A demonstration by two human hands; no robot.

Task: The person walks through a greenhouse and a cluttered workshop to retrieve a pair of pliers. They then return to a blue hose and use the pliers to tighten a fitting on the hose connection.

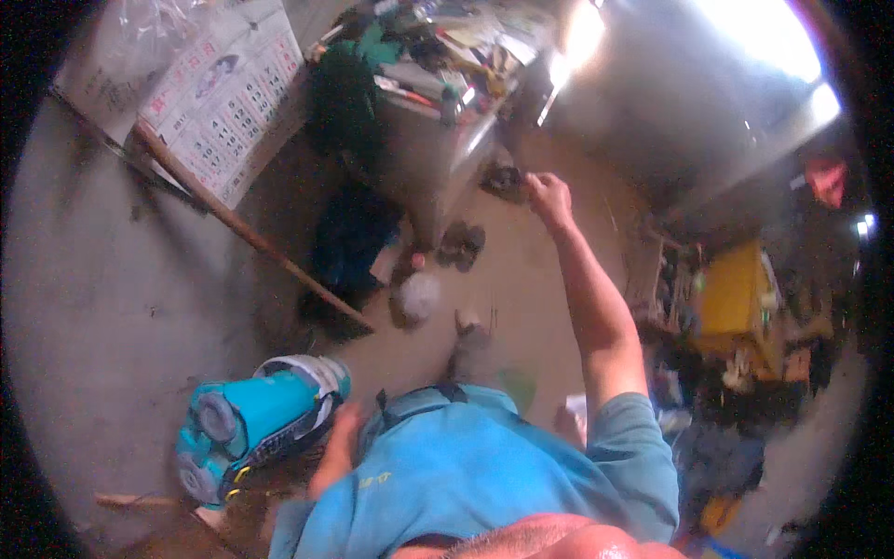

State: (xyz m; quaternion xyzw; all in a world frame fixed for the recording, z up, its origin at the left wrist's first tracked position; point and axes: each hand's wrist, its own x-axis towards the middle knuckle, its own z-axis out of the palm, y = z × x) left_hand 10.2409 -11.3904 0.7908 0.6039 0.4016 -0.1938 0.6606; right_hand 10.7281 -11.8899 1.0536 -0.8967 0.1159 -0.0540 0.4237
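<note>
My right hand reaches far ahead, its fingers bent together. A small dark object lies right beside its fingertips; whether the fingers hold it I cannot make out. My left hand hangs low at my side, mostly hidden and blurred. Nearest to it is a bulky teal piece of equipment with round grey caps, a black strap and a whitish band; whether the hand touches it does not show. Past my feet, a pair of dark shoes rests on the brown floor.
Ahead, a table carries piled clutter. A long wooden stick slants before a wall calendar on the left. A round whitish object sits on the floor. Rightward are a yellow box and a large shiny grey surface.
</note>
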